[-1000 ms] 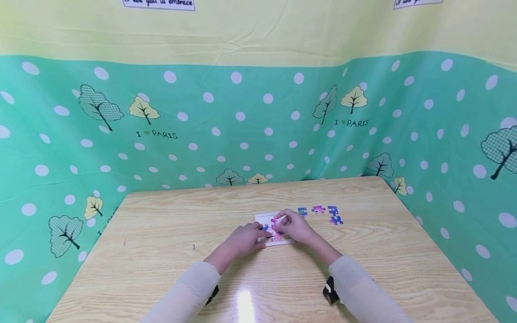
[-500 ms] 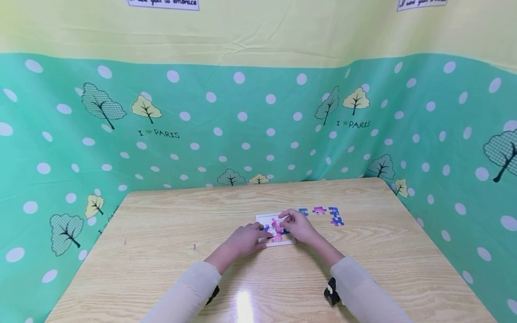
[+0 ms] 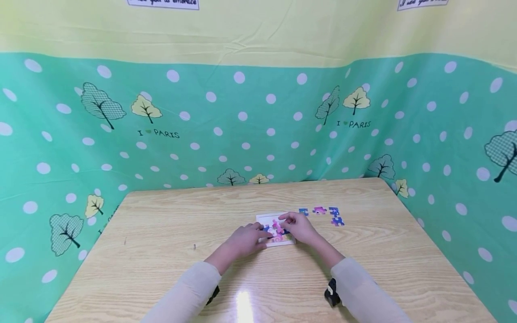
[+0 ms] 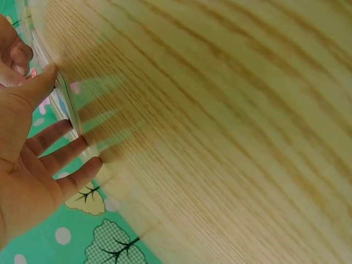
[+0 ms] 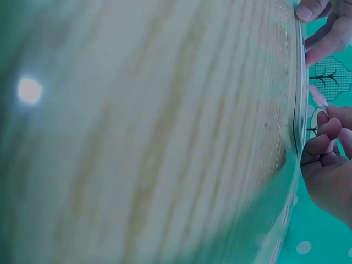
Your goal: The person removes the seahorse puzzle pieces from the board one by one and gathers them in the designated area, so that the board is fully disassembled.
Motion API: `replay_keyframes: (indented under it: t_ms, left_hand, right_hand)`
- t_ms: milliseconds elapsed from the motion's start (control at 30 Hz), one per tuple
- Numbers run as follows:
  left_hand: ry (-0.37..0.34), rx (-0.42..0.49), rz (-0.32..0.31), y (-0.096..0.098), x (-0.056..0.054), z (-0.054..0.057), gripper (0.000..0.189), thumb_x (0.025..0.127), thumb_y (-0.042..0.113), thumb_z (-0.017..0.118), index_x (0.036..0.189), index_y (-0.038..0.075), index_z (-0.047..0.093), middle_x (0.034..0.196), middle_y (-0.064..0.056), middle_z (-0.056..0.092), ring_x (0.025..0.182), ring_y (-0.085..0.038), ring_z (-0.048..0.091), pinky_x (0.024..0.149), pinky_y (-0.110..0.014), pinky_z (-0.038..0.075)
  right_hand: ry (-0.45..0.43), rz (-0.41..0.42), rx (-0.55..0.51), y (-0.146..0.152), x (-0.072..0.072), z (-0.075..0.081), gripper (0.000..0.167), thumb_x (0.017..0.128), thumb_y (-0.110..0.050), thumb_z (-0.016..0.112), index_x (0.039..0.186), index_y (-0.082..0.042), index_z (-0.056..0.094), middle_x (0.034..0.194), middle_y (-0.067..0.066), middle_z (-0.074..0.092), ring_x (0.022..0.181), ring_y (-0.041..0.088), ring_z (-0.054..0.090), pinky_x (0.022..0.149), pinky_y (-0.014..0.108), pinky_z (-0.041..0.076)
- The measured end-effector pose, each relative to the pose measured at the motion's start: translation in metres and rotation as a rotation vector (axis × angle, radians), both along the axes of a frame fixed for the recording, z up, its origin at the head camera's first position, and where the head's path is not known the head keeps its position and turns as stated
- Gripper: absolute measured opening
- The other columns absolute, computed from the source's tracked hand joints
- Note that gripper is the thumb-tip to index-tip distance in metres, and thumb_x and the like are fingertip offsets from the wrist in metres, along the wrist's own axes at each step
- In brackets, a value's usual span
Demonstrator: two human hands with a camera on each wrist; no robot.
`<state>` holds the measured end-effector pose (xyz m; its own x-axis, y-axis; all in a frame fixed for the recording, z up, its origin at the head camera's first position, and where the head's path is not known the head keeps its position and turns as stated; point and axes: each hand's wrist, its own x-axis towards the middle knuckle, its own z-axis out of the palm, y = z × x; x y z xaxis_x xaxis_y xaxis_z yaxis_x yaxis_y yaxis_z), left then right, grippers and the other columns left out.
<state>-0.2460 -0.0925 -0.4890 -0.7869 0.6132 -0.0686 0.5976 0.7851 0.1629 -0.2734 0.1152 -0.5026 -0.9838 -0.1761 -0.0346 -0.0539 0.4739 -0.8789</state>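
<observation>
A white-bordered jigsaw tray [image 3: 269,216] lies on the wooden table, partly filled with pink, blue and white pieces. My right hand [image 3: 300,228] pinches a pink puzzle piece [image 5: 318,94] between thumb and fingertips; in the right wrist view the piece stands tilted just over the tray. At the tray's left side rests my left hand [image 3: 244,241]. The left wrist view shows this left hand [image 4: 33,159] with its fingers spread and nearly straight, fingertips at the tray's edge and thumb lying over the tray. Both hands cover parts of the picture.
Beyond the right hand lie several loose pieces: a blue-green piece [image 3: 303,211], a pink piece with an eye [image 3: 319,210] and two blue pieces, one of them a blue star piece [image 3: 333,211]. A polka-dot cloth [image 3: 202,148] hangs behind the table [image 3: 161,269].
The right hand's pink piece has tilted and shifted slightly over the tray, with the fingers drawn a little to the right. My left hand keeps its place at the tray.
</observation>
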Motion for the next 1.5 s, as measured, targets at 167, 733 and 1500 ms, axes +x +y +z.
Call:
replay_keyframes:
  t_ms: [167,733,1500]
  left_hand:
    - [0.005,0.0,0.002,-0.001,-0.001,0.0,0.035,0.092,0.036,0.057,0.126,0.029,0.059,0.132,-0.012,0.054,0.119,-0.03,0.055,0.09,-0.048,0.051]
    - [0.009,0.007,0.018,-0.002,0.003,0.0,0.035,0.091,0.036,0.058,0.125,0.029,0.06,0.128,-0.01,0.056,0.112,-0.027,0.058,0.086,-0.046,0.053]
    - [-0.014,0.004,0.033,0.001,0.004,0.001,0.036,0.091,0.037,0.058,0.127,0.03,0.058,0.133,-0.01,0.053,0.12,-0.029,0.053,0.092,-0.05,0.049]
  right_hand:
    - [-0.004,-0.007,0.015,0.0,0.002,0.002,0.021,0.088,-0.011,0.064,0.108,-0.01,0.068,0.079,0.004,0.057,0.066,0.013,0.049,0.049,0.02,0.04]
    - [0.017,-0.043,0.008,0.004,0.001,0.002,0.02,0.087,-0.009,0.064,0.106,-0.01,0.068,0.083,0.006,0.059,0.073,0.013,0.053,0.056,0.019,0.044]
    - [-0.026,-0.136,-0.03,0.031,0.006,0.009,0.025,0.085,-0.009,0.064,0.11,-0.007,0.065,0.085,0.007,0.057,0.061,0.015,0.05,0.048,0.019,0.042]
